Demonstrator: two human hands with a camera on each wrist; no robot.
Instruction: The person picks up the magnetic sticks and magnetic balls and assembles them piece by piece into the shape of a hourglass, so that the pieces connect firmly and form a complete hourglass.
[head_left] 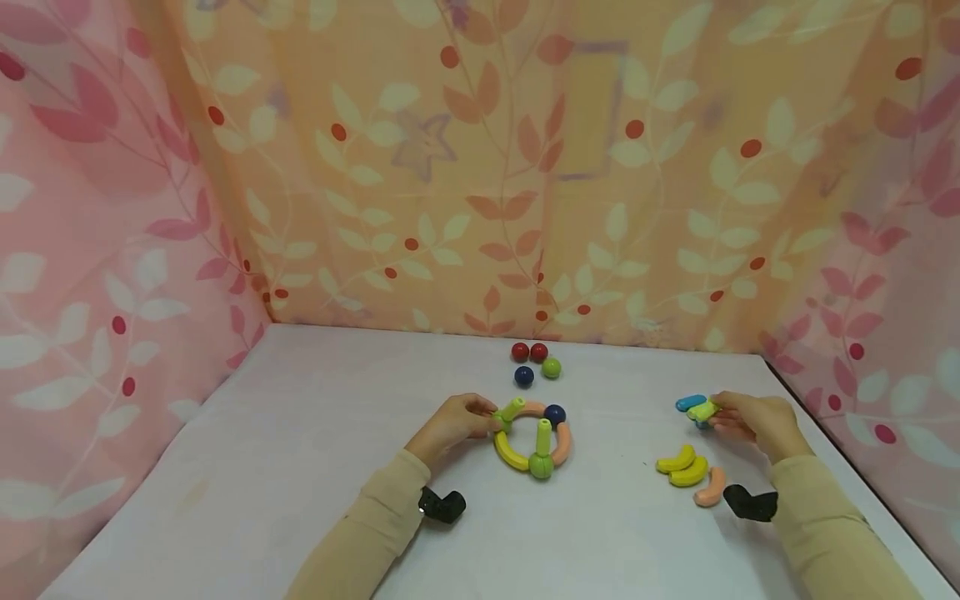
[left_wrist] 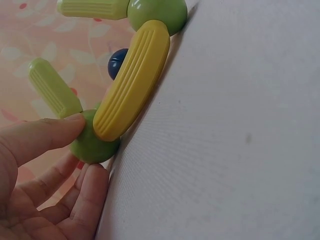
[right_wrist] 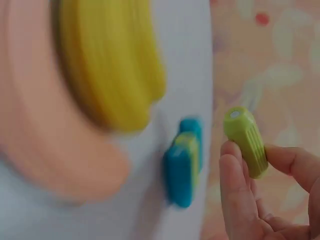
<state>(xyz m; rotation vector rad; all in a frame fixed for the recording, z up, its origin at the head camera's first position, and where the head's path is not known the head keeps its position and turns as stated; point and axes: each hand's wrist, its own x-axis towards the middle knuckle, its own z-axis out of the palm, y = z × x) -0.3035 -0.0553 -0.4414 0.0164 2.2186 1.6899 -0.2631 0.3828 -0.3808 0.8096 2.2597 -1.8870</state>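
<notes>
My left hand (head_left: 459,425) pinches a green ball (left_wrist: 95,147) at the left of a ring built from balls and curved rods. The ring joins a yellow curved rod (head_left: 512,452), pink curved rods (head_left: 562,443), a dark blue ball (head_left: 555,414) and a second green ball (head_left: 541,466). Short green rods (head_left: 543,437) stick up from both green balls, the left one leaning. At the right, my right hand (head_left: 759,423) holds a loose short green rod (right_wrist: 247,145) between thumb and fingers, raised beside the blue rods (right_wrist: 180,172).
Loose yellow curved rods (head_left: 688,472) and a pink curved rod (head_left: 711,488) lie in front of the right hand. Behind the ring sit red balls (head_left: 521,352), a blue ball (head_left: 524,377) and a green ball (head_left: 551,367). Patterned curtains (head_left: 480,167) border the white table (head_left: 300,400).
</notes>
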